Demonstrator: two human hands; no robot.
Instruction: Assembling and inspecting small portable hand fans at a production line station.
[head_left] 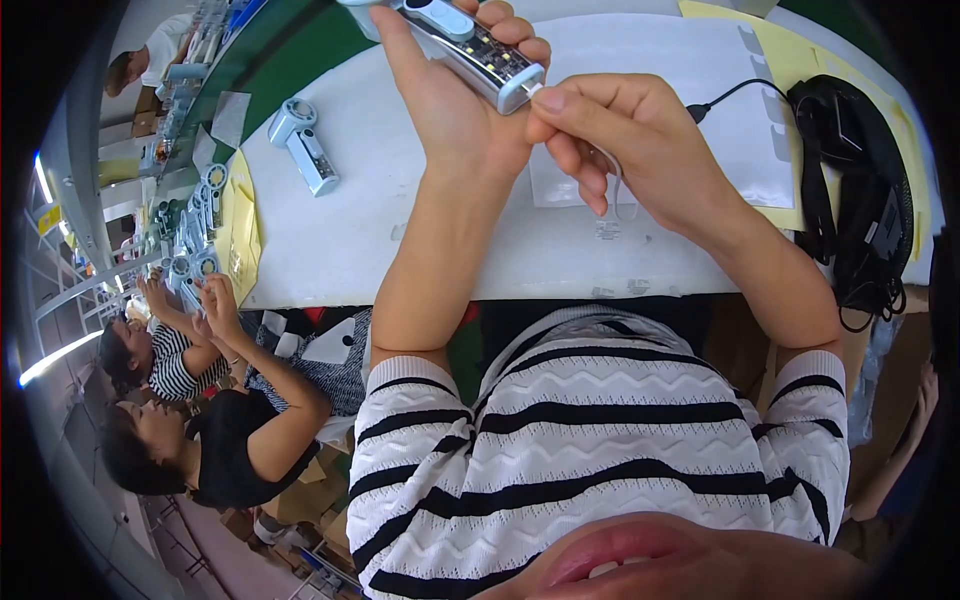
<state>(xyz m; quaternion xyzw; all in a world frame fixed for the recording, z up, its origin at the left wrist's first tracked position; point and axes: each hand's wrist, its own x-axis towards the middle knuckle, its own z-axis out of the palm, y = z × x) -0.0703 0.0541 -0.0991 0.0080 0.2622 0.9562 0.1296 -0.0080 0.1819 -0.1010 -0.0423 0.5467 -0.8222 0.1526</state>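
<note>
In my left hand [455, 120] lies a light blue handheld fan [512, 95] with a dark panel showing small yellowish lights or parts. My thumb and fingers close round its sides, and its far end is cut off by the top edge of the view. My right hand [645, 130] pinches the white plug of a charging cable [618, 190] at the fan's lower end. The plug touches the fan there; how deep it sits I cannot tell. The thin cable loops down below my right fingers.
A second light blue fan [312, 160] rests on the white table [350, 240] to the left. A white sheet [690, 60] covers part of the right. Beyond it are a black strap bundle [860, 180] and a black cable [745, 92]. Co-workers sit at left, near more fans [195, 215].
</note>
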